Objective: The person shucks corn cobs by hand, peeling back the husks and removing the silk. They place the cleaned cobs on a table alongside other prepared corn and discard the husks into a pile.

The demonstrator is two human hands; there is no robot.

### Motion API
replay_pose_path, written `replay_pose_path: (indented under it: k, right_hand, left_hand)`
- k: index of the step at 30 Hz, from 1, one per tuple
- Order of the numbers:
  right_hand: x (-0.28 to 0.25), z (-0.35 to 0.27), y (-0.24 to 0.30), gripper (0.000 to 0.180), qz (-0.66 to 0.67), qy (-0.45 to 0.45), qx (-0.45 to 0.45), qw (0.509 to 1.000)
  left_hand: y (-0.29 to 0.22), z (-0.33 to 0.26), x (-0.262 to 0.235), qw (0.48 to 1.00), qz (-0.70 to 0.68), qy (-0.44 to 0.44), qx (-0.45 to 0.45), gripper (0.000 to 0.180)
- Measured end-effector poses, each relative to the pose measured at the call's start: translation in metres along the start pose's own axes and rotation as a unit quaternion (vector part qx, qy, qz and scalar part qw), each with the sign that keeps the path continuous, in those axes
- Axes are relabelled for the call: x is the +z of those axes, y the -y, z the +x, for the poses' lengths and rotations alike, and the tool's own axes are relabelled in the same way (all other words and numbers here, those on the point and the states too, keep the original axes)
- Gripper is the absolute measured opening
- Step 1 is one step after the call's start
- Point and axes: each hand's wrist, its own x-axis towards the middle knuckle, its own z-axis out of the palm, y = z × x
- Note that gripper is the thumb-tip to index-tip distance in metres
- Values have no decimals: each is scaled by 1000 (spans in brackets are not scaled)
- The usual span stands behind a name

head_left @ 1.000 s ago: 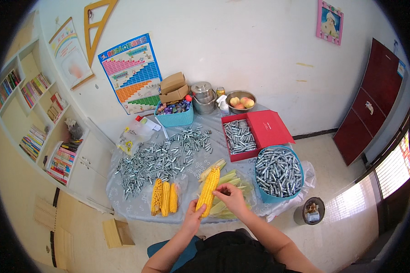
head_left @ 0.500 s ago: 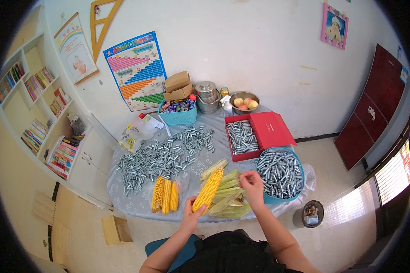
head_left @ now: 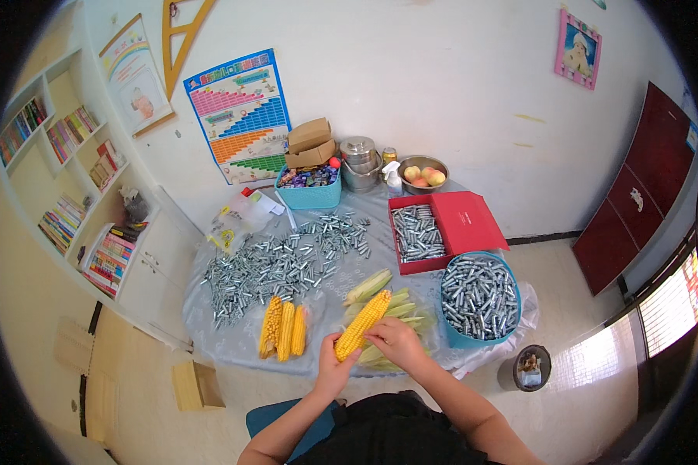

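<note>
A peeled yellow corn cob tilts up and to the right in my left hand, whose fingers wrap its lower end. My right hand is closed in a pinch against the cob's right side. Whatever its fingertips pinch is too small to make out. Under and behind my hands lies a pile of pale green husks. An ear of corn still in its husk rests just beyond the held cob. Several bare cobs lie side by side on a plastic bag to the left.
Loose metal cylinders cover the table's left half. More fill a red box and a blue tub at the right. A blue basket, metal pots, a spray bottle and a fruit bowl stand behind. A bin sits below right.
My right hand has come left from over the husks to the side of the held cob. The cob has shifted slightly right, still in my left hand. The view has moved a little.
</note>
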Motion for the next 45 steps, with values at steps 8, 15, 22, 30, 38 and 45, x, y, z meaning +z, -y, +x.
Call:
replay_pose_path:
  k: [8,15,22,30,38,45]
  right_hand:
    - [9,-3,-14,11,8,-79,138,987]
    - [1,-12,-53,6,116,-211,210,948]
    - [15,-21,-70,8,151,-195,254,935]
    - [11,-22,-65,9,137,-166,294,931]
    - [-1,-34,-74,13,138,-146,344,917]
    - [13,-23,-76,32,252,-35,349,902]
  left_hand:
    - [4,1,-13,1000,-14,-23,-15,39]
    - [48,3,-68,984,42,-174,-11,40]
    - [130,12,-186,940,59,-335,-41,38]
    - [257,38,-236,929,130,-297,-178,41]
    - [259,58,-239,830,427,-57,-355,56]
    - [281,52,-260,857,416,-69,-297,53]
